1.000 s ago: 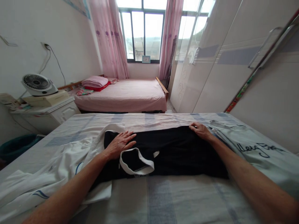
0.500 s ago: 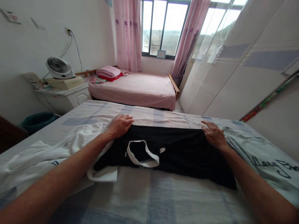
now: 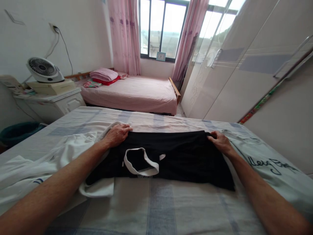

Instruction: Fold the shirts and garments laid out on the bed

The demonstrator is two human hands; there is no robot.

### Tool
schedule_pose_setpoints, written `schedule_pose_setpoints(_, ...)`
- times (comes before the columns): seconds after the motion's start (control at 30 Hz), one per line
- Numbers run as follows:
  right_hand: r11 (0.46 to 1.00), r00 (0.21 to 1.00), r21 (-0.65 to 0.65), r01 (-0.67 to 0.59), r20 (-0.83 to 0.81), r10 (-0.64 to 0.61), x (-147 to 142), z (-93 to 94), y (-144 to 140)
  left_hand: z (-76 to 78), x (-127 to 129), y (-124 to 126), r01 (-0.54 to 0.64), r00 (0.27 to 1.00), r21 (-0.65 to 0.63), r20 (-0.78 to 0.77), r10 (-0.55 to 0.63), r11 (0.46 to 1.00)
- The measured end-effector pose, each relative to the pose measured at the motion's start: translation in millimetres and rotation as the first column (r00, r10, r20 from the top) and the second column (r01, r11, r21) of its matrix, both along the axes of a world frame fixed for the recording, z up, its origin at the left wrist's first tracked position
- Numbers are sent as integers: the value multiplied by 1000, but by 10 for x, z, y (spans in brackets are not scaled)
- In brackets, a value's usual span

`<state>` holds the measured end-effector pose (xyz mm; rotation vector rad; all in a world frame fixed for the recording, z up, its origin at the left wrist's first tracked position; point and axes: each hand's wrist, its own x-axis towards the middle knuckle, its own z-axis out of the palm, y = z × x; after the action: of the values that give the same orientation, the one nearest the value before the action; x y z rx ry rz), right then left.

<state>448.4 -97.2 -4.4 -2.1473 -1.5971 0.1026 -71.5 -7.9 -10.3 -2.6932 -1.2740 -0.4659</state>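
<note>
A black shirt [image 3: 186,156] with a white collar band [image 3: 143,172] lies spread in a wide strip on the checked bedsheet [image 3: 161,209]. At its far left corner, my left hand [image 3: 118,134] is closed on the cloth, back of the hand up. My right hand [image 3: 218,140] pinches the far right corner between thumb and fingers. White clothing [image 3: 70,153] is bunched under and beside my left forearm. To the right of my right hand lies a pale green garment [image 3: 264,156] with dark script lettering, partly covered by my forearm.
Beyond this bed stands a second bed with a pink cover [image 3: 132,91]. A fan [image 3: 41,70] sits on a box on the white cabinet [image 3: 70,101] at left, near a dark green bin [image 3: 19,132]. Tall wardrobe doors [image 3: 225,85] line the right side.
My right hand has closed more tightly on the shirt's far right corner, which now stands out straight. The whole view has shifted, moving the scene leftward.
</note>
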Motion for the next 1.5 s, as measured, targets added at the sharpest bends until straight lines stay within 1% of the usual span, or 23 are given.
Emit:
schedule_pose_setpoints(0.07,997,994,-20,76,76,-75,-6,15,18,-18,-3,-1,-7,1000,3,0,7,1000)
schedule_pose_setpoints(0.13,991,988,-58,117,109,-110,-7,36,36,-20,-5,-5,-10,1000,1,9,10,1000)
schedule_pose_setpoints(0.17,989,985,-55,135,111,-129,-13,42,44,-19,-6,-9,-11,1000,-1,17,11,1000)
schedule_pose_setpoints(0.23,987,980,19,160,120,-161,-37,33,55,-15,-6,-22,-15,1000,-3,27,15,1000)
schedule_pose_setpoints(0.3,989,976,76,124,169,-135,-67,-15,58,-15,0,-36,-21,1000,-4,23,21,1000)
schedule_pose_setpoints(0.4,999,967,23,32,253,-36,-84,-108,54,-5,20,-40,-39,999,-18,15,39,999)
schedule_pose_setpoints(0.47,999,963,16,32,268,-35,-95,-118,43,36,28,-35,-58,997,-43,39,60,997)
schedule_pose_setpoints(0.53,996,962,81,29,267,-50,-169,-55,1,128,17,-57,-87,989,-76,115,95,993)
schedule_pose_setpoints(0.6,985,968,160,-63,248,22,-357,69,-103,277,-17,-144,-88,968,-118,225,113,989)
schedule_pose_setpoints(0.63,969,968,201,-144,234,96,-496,143,-184,367,-40,-220,-55,959,-153,269,95,987)
schedule_pose_setpoints(0.7,911,932,216,-351,179,316,-845,284,-389,551,-87,-429,77,952,-270,307,10,960)
schedule_pose_setpoints(0.77,834,846,149,-532,134,516,-1229,386,-612,701,-122,-682,213,952,-428,292,-88,879)
schedule_pose_setpoints(0.8,785,790,100,-612,127,600,-1412,415,-712,751,-131,-807,248,953,-494,279,-118,833)
schedule_pose_setpoints(0.87,689,686,27,-725,128,717,-1734,426,-855,790,-125,-1021,265,955,-569,267,-130,779)
schedule_pose_setpoints(0.93,618,610,-7,-787,143,779,-1980,386,-912,765,-90,-1159,263,950,-576,295,-102,774)
schedule_pose_setpoints(1.0,591,583,-8,-807,150,798,-2153,317,-897,708,-35,-1220,244,942,-565,331,-54,789)
schedule_pose_setpoints(1.13,633,634,47,-773,104,766,-2334,190,-786,624,63,-1208,160,938,-512,346,32,844)
schedule_pose_setpoints(1.17,646,650,68,-760,73,756,-2355,175,-760,619,76,-1198,175,929,-497,370,26,850)
schedule_pose_setpoints(1.23,666,669,115,-737,-16,743,-2378,174,-721,620,96,-1180,257,881,-487,472,5,835)
schedule_pose_setpoints(1.3,681,668,178,-710,-137,732,-2389,201,-691,621,125,-1159,316,802,-492,596,50,811)
schedule_pose_setpoints(1.37,722,670,230,-653,-267,692,-2400,234,-662,598,182,-1124,285,711,-507,681,175,813)
schedule_pose_setpoints(1.43,799,706,242,-550,-377,600,-2416,249,-625,545,261,-1078,192,600,-544,723,341,817)
schedule_pose_setpoints(1.5,876,749,225,-426,-455,481,-2437,238,-586,473,337,-1037,128,471,-623,723,505,772)
